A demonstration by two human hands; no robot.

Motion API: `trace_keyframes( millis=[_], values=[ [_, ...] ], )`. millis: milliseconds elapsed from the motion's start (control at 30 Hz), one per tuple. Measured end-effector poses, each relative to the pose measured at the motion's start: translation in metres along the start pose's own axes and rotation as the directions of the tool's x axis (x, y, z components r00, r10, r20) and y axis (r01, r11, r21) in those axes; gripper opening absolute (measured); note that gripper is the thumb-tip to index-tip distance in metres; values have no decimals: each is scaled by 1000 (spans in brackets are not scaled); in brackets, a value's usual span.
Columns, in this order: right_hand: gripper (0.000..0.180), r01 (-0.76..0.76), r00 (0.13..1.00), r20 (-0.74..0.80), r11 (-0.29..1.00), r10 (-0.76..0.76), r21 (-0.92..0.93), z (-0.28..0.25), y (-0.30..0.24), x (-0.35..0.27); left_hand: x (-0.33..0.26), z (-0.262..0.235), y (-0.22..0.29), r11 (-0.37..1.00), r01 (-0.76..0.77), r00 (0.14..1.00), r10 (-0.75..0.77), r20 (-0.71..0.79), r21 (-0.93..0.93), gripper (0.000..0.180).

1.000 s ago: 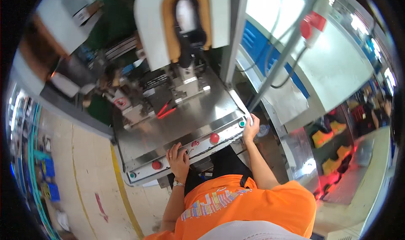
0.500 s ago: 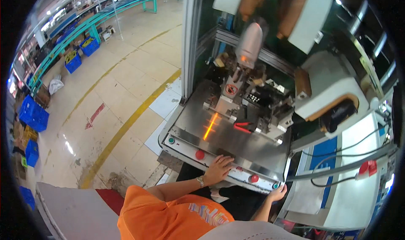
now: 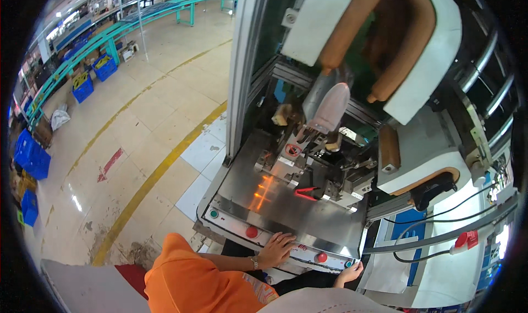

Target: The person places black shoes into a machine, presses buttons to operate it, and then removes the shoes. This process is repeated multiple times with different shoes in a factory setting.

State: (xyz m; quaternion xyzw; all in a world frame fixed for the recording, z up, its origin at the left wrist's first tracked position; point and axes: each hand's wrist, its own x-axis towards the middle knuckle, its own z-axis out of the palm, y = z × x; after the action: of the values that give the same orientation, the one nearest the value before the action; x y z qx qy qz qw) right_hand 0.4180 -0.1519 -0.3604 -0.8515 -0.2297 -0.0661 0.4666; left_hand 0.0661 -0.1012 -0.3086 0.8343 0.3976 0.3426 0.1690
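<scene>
My left hand [image 3: 276,251] lies palm down with its fingers stretched out on the front edge of a machine's steel table [image 3: 236,189]. It rests between two red push buttons and holds nothing. At the right front corner, my right hand [image 3: 350,273] touches the panel edge beside a green button [image 3: 347,264], its fingers extended; part of it is turned away. Above the table, a pale, rounded shoe-shaped form [image 3: 332,108] sits over the metal clamps [image 3: 290,162]. Over it hangs a brown U-shaped pad [image 3: 429,16] on a white holder.
Pliers with red handles [image 3: 306,193] and orange light marks [image 3: 262,193] show on the steel table. A white-and-brown machine arm [image 3: 423,153] juts out at the right, near a cable with a red plug [image 3: 466,239]. Blue crates [image 3: 32,154] stand at far left.
The whole view has shifted, with the machine lower in it. The U-shaped pad and the form look sharper and lower. The orange light line now looks broken up. Both hands stay at the front panel.
</scene>
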Motion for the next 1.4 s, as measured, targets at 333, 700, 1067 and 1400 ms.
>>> trace_keyframes(
  millis=[333, 700, 1067, 1400],
  values=[
    [27, -24, 999, -41, 999, 25, 29, -4, -14, -7, 6, 5, -3, 999, -45, 998, 45, 39, 3, 23],
    [21, 38, 993, -110, 999, -35, 26, 1, -8, 0, 15, 20, 14, 967, -61, 998, 63, 0, 245, 27],
    [22, -43, 996, -77, 991, 53, 124, -5, -19, -1, 15, 24, 25, 905, 6, 1000, 6, -26, 425, 21],
    [21, -6, 998, -60, 990, 15, 143, -7, -15, 1, 11, 30, 25, 908, 86, 990, -32, -136, 411, 22]
  ],
)
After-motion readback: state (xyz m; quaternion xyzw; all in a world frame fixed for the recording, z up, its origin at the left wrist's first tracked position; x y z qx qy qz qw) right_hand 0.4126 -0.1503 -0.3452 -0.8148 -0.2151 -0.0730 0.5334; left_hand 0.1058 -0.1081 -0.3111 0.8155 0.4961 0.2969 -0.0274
